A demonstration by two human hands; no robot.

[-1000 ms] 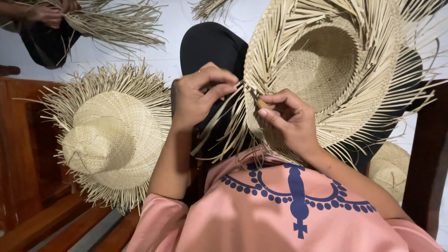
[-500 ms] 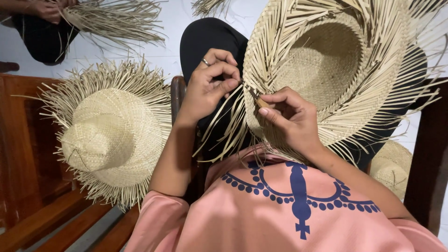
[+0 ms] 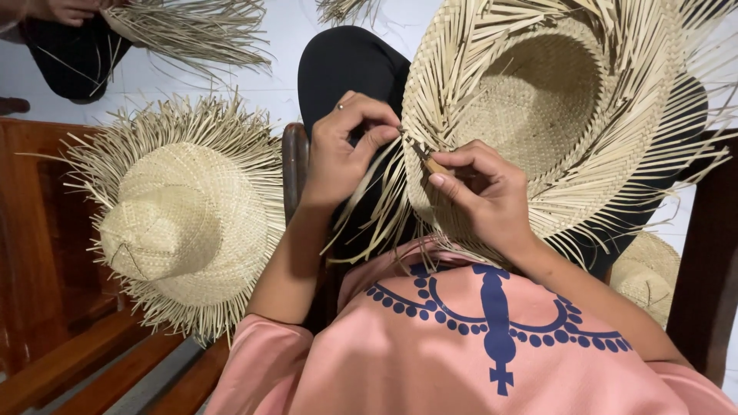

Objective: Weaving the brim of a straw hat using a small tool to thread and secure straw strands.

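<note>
Only the head view here, so one pass through it. I've got the unfinished straw hat [image 3: 538, 115] tipped up against my lap, filling the upper right of the frame, hollow side facing me. My left hand [image 3: 346, 150] is pinching a loose strand at the brim edge, near the middle of the frame. My right hand [image 3: 480, 196] is just beside it, closed on a small wooden-handled tool [image 3: 430, 160] whose tip pokes into the weave right where my left fingers are. Both hands are grasping, nothing let go.

If you ask me, the trick at this stage is keeping the strand flat and taut with the pinch while the tool opens the gap, so it doesn't kink or split.

Compared with a second ago, my left hand has climbed a bit higher along the brim and my right has shifted so the tool shows now.

Also around: a finished-looking fringed hat [image 3: 181, 215] at left on the wooden bench [image 3: 46, 323], and someone else's hand [image 3: 73, 9] on a bundle of straw [image 3: 192, 31] at upper left.
</note>
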